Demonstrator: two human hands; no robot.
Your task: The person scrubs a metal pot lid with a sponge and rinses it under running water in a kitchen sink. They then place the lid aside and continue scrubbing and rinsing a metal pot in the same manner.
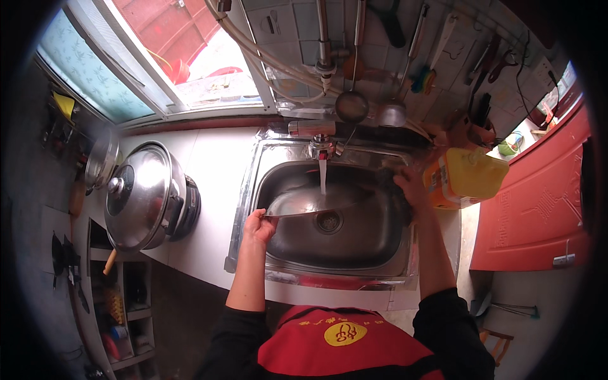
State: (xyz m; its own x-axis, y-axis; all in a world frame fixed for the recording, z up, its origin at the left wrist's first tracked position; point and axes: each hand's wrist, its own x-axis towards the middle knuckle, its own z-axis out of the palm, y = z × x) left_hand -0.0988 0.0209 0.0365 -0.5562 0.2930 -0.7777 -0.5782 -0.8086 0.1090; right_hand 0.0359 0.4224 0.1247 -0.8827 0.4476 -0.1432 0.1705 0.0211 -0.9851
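My left hand (260,227) grips the near-left edge of a thin, shiny metal utensil (297,202), tilted inside the steel sink (361,244). Its rim is curved, and its far right end fades into shadow, so its exact kind is unclear. Water (323,178) runs from the faucet (322,148) onto it. At the sink's right rim, my right hand (409,187) has its fingers curled on a dark, blurred bundle (388,176), possibly a scouring pad. The drain (329,222) shows below the utensil's near edge.
A lidded metal pot (140,194) stands on a cooker (190,209) on the white counter (216,180) at left. A yellow jug (468,175) stands right of the sink. Ladles (352,107) and other tools hang behind the faucet. A red door (536,209) is at right.
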